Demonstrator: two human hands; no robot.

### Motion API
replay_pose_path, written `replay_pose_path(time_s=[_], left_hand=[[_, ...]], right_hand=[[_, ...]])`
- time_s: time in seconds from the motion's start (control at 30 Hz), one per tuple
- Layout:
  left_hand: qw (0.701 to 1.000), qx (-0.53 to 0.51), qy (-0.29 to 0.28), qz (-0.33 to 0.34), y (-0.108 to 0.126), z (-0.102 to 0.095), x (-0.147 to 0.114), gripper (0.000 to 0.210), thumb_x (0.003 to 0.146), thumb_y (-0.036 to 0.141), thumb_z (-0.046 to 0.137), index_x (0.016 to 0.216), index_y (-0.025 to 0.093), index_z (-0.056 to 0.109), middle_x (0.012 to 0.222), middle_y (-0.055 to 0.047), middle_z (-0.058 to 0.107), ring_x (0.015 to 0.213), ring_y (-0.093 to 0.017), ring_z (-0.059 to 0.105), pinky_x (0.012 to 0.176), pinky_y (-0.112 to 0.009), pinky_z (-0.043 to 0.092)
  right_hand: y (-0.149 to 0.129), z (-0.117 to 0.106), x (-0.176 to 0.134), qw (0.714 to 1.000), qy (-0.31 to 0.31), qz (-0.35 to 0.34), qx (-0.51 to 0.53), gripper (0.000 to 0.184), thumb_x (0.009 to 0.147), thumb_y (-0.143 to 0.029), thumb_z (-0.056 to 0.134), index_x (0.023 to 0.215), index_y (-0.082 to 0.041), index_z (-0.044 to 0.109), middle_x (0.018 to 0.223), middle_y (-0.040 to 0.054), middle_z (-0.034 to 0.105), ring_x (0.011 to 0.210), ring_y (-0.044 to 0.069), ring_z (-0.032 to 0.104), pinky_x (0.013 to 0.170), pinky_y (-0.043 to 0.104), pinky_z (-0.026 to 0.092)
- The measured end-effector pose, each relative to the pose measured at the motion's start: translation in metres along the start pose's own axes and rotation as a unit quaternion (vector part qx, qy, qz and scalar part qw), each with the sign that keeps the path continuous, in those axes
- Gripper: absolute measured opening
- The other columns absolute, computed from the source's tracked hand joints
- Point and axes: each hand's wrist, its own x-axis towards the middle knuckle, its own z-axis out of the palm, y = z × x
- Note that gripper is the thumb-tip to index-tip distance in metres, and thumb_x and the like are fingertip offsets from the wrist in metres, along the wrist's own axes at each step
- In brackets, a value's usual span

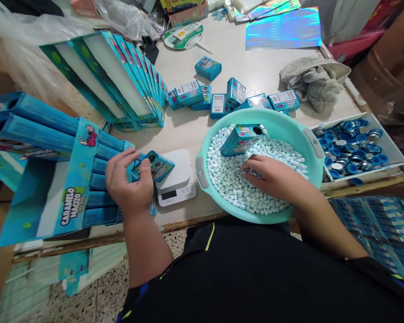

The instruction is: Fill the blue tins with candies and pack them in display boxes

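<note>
two hands, apart: the left hand [129, 181] pinches a blue box [161, 168] by the scale [181, 163]; the right hand [271, 177] curls into white candies [234, 188], its buried grip hard to tell. just beyond the right hand, the nearer one, a second box [239, 142] leans in the basin [315, 168], long axis roughly left-right.

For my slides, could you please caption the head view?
Left hand holds a blue box; right hand touches white candies in a basin.

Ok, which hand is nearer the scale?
Left. The left hand is just left of the scale, holding a blue box at its edge. The right hand is farther off, among the candies in the green tub, to the scale's right.
</note>
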Motion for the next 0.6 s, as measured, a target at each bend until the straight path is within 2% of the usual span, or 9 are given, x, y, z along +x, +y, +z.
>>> replay_pose_path(time_s=[0.1,0.27,0.47,0.6], left_hand=[[1.0,0.015,-0.006,-0.026,0.0002,-0.0003,-0.0003,0.024,0.097,0.033,0.067,0.108,0.012,0.073,0.117,-0.015,0.074,0.117,-0.025,0.07,0.108,-0.046,0.055],[0.997,-0.028,0.015,-0.063,-0.0042,-0.0005,-0.0041,0.027,0.098,0.036,0.066,0.108,0.011,0.072,0.118,-0.015,0.072,0.116,-0.025,0.071,0.103,-0.045,0.058],[0.995,0.013,-0.041,-0.086,-0.007,-0.0046,-0.0075,0.032,0.097,0.034,0.067,0.12,0.012,0.068,0.129,-0.016,0.069,0.127,-0.025,0.065,0.107,-0.044,0.056],[0.996,0.01,-0.047,-0.075,-0.0069,-0.0072,-0.0081,0.031,0.099,0.033,0.065,0.121,0.01,0.067,0.13,-0.017,0.067,0.128,-0.026,0.063,0.11,-0.045,0.054]], right_hand=[[0.0003,-0.0002,0.0003,1.0,-0.003,-0.001,0.0,0.021,0.106,-0.027,0.052,0.113,-0.019,0.07,0.11,0.0112,0.068,0.1,0.028,0.065,0.085,0.039,0.048],[0.0003,-0.0001,0.0005,1.0,-0.006,-0.003,-0.004,0.022,0.107,-0.027,0.051,0.114,-0.018,0.07,0.109,0.012,0.067,0.101,0.028,0.065,0.086,0.04,0.049],[-0.0013,0.0001,0.0004,1.0,-0.01,-0.001,-0.003,0.024,0.107,-0.027,0.052,0.116,-0.016,0.07,0.11,0.0125,0.066,0.101,0.029,0.064,0.087,0.041,0.049],[-0.0004,0.0005,0.0003,1.0,-0.006,-0.002,-0.002,0.023,0.107,-0.027,0.052,0.116,-0.016,0.07,0.11,0.0118,0.066,0.101,0.028,0.064,0.087,0.041,0.048]])
